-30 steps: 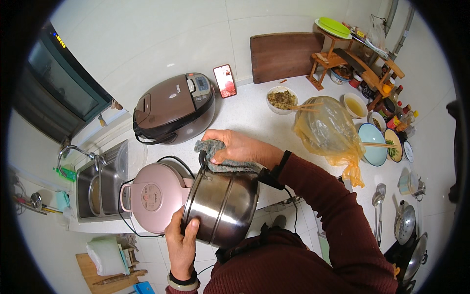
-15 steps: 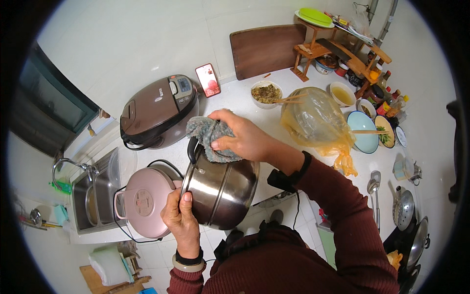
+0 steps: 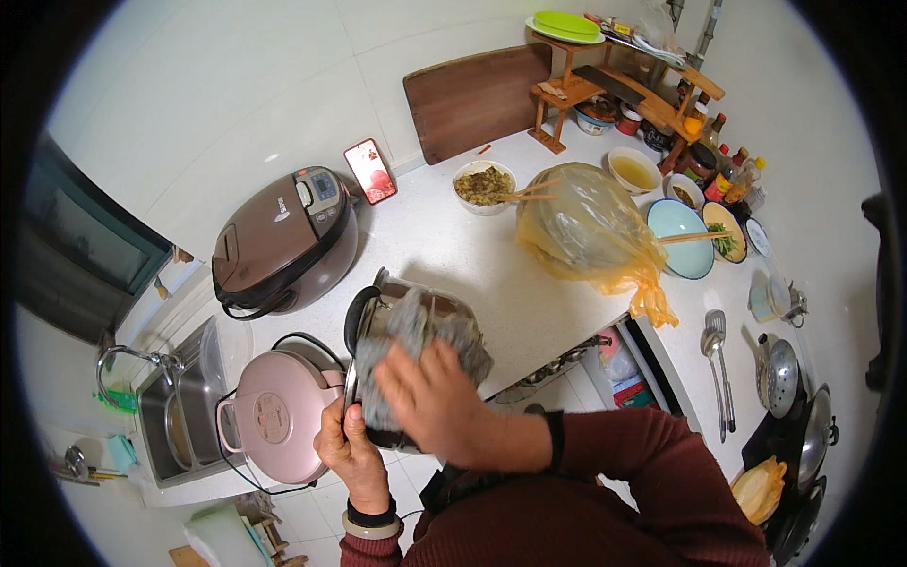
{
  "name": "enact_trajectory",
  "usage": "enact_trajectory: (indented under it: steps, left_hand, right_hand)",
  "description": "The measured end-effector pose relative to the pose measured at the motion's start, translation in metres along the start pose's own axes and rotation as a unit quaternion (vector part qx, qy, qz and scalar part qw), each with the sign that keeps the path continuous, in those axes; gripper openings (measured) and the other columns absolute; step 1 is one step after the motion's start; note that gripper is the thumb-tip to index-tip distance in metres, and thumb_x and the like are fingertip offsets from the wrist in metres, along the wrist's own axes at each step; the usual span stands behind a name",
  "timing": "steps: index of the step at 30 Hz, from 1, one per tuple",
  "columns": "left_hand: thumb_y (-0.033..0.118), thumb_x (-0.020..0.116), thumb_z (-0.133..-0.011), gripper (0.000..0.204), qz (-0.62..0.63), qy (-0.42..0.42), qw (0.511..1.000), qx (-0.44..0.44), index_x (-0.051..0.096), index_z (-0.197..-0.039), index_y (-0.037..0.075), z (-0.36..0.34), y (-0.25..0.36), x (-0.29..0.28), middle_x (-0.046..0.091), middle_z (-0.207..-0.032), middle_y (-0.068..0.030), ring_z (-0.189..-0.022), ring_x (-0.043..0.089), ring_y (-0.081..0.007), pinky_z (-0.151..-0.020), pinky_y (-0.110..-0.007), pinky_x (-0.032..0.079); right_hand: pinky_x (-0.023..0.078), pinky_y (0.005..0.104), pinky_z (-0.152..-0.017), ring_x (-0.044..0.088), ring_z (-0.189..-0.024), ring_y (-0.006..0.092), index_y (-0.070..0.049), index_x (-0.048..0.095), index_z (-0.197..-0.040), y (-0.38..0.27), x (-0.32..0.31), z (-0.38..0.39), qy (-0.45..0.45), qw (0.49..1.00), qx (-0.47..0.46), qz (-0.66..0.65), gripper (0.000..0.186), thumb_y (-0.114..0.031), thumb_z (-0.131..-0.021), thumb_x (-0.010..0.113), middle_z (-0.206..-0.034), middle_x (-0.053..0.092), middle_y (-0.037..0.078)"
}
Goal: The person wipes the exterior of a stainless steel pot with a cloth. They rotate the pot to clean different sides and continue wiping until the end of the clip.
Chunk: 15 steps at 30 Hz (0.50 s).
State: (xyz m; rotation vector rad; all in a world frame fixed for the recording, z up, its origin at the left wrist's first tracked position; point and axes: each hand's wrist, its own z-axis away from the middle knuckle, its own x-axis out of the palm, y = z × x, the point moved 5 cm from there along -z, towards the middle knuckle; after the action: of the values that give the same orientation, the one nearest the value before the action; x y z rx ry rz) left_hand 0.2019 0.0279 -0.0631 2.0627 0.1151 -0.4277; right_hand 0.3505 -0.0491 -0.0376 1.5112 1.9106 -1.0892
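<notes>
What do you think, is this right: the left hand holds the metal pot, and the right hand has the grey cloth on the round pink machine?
Not quite: the grey cloth under the right hand is on the metal pot. The round pink machine is left of it, as the head view shows. The left hand does hold the pot.

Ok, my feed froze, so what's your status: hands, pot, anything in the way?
Left hand gripping metal pot at its rim. Right hand, motion-blurred, over grey cloth on the pot. Pink appliance crowding its left.
</notes>
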Motion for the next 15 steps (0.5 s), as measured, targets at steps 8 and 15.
enact_trajectory:
  steps: [8,15]
  left_hand:
    - [0.018,0.069,-0.104,0.024,0.034,-0.027,0.999,-0.027,0.07,-0.093,-0.003,0.006,-0.009,-0.014,0.061,-0.071,-0.0037,-0.063,0.047,-0.0127,-0.058,-0.032,0.037]
    - [0.037,0.066,-0.106,0.042,-0.017,-0.032,0.999,-0.034,0.067,-0.086,0.0,0.013,-0.026,-0.029,0.05,-0.066,-0.0051,-0.065,0.044,-0.0183,-0.062,-0.037,0.034]
  right_hand:
    - [0.044,0.0511,-0.11,0.06,-0.115,0.0315,-0.003,0.066,-0.138,0.027,0.009,0.021,0.038,0.997,-0.049,-0.049,0.044,-0.024,-0.099,0.064,-0.149,0.059,0.02]
    - [0.051,0.0454,-0.097,0.067,-0.113,0.0387,0.005,0.066,-0.117,0.176,0.077,-0.013,-0.18,0.796,0.347,-0.462,0.033,-0.024,-0.107,0.052,-0.122,0.068,0.026]
